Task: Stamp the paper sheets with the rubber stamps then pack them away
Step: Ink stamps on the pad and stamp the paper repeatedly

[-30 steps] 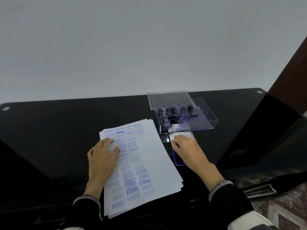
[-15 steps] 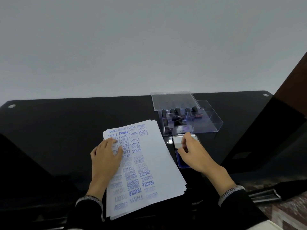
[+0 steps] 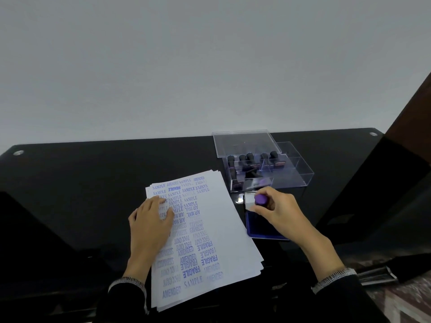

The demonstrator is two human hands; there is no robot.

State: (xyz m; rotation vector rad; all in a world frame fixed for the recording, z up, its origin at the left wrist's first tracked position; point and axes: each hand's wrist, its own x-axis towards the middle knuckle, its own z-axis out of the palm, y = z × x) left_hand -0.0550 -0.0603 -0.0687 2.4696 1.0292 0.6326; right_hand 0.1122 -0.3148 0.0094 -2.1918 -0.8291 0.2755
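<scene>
A plain pale wall [image 3: 210, 66] fills the upper half of the view. Below it a glossy black table [image 3: 81, 183] runs edge to edge, with a round metal fitting [image 3: 18, 152] near its far left corner and another [image 3: 373, 134] near the far right. A dark brown panel [image 3: 415, 108] cuts in at the right edge, and a patterned floor [image 3: 408, 301] shows at the bottom right.

A fanned stack of paper sheets [image 3: 231, 229] lies on the table in front of the person, the top sheet crowded with blue stamped words such as SAMPLE, FRAGILE, AMENDED and AIR MAIL. The left hand [image 3: 150, 223] rests flat on the stack's left part, fingers straight and spread, covering some of the print.

Beyond the stack's far right corner stands a clear plastic box [image 3: 300, 176] with its lid [image 3: 242, 142] open behind it. Several dark-handled stamps [image 3: 250, 159] stand in its left compartments; their exact number is hard to make out through the reflections.

Just in front of the box lies an open ink pad [image 3: 258, 227], its blue surface near the person and its shiny lid [image 3: 248, 200] toward the box. The right hand [image 3: 277, 208] is over the pad, hiding much of it, fingers curled round a purple-topped stamp [image 3: 260, 199]. Whether the stamp's face touches the pad cannot be told
</scene>
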